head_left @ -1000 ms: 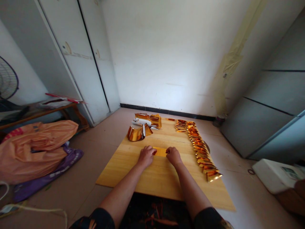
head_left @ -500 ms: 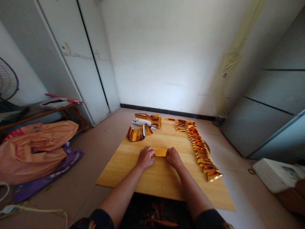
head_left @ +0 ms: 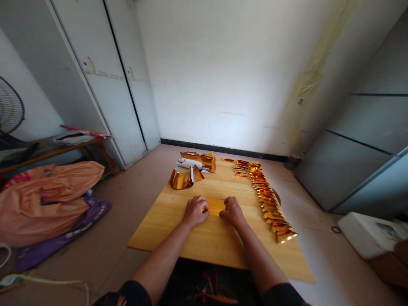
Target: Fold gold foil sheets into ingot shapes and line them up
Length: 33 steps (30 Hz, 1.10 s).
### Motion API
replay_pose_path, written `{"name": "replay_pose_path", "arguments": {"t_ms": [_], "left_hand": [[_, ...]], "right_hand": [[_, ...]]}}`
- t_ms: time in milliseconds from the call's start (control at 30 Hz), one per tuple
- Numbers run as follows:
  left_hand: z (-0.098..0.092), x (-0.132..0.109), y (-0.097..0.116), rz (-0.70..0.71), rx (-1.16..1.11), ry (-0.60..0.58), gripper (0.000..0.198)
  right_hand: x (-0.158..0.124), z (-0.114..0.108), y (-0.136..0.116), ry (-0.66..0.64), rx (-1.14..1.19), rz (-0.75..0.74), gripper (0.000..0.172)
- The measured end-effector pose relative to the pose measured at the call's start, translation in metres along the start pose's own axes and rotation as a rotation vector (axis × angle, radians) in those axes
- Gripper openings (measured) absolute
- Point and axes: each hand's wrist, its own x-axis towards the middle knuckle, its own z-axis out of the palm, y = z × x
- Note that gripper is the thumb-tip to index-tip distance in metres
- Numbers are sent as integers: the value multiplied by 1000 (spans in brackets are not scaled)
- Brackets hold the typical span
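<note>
A small sheet of gold foil paper [head_left: 216, 207] lies on the wooden board between my two hands. My left hand [head_left: 196, 211] is closed on its left edge, the fingers curled. At the right edge, my right hand [head_left: 234, 211] pinches the paper between thumb and fingers. Folded gold foil pieces [head_left: 270, 202] overlap in a long row along the board's right side, with a smaller cluster [head_left: 242, 168] at the row's far end. A curved stack of gold foil sheets [head_left: 182, 178] rests at the far left, close to more foil sheets with white wrapping [head_left: 191, 162].
The wooden board [head_left: 165, 225] sits low above a tiled floor. To the left lie an orange cloth bag [head_left: 47, 199] and a purple bag [head_left: 63, 233]. A white box [head_left: 366, 233] stands on the right, and a white wall [head_left: 216, 76] rises behind the board.
The gold paper between my hands now shows a taller face, its lower edge nearer me. My right hand has shifted slightly right, while my left hand stays almost in place.
</note>
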Motion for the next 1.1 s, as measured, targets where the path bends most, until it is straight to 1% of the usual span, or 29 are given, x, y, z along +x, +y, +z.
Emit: {"name": "replay_pose_path", "arguments": {"t_ms": [67, 100, 133, 267, 333, 433, 500, 633, 700, 767, 833, 967, 1100], "left_hand": [[2, 1, -2, 7, -27, 20, 17], [3, 1, -3, 13, -40, 34, 23], [4, 1, -4, 18, -52, 48, 31], [10, 2, -9, 26, -75, 90, 60], [11, 1, -10, 41, -89, 108, 66], [11, 1, -10, 63, -106, 133, 59], [10, 0, -9, 75, -103, 131, 48], [8, 0, -8, 89, -89, 92, 27], [7, 1, -7, 80, -87, 79, 26], [7, 1, -7, 65, -87, 73, 30], [7, 1, -8, 55, -87, 67, 32], [10, 2, -11, 69, -85, 54, 20], [14, 1, -13, 91, -66, 54, 12]], "right_hand": [[0, 2, 3, 33, 56, -14, 52], [0, 3, 5, 41, 75, -26, 57], [1, 4, 6, 45, 84, -40, 57], [1, 5, 10, 41, 75, -103, 40], [1, 6, 11, 50, 73, -124, 33], [0, 6, 11, 50, 78, -114, 28], [0, 5, 12, 32, 75, -113, 24], [-2, 3, 12, -11, 38, -166, 14], [-3, 2, 12, -14, 21, -183, 17], [-5, 1, 11, -16, 9, -179, 22], [-5, 1, 11, -28, 3, -171, 22], [-4, -2, 11, -77, 10, -194, 15], [-6, -7, 10, -132, -8, -259, 15]]}}
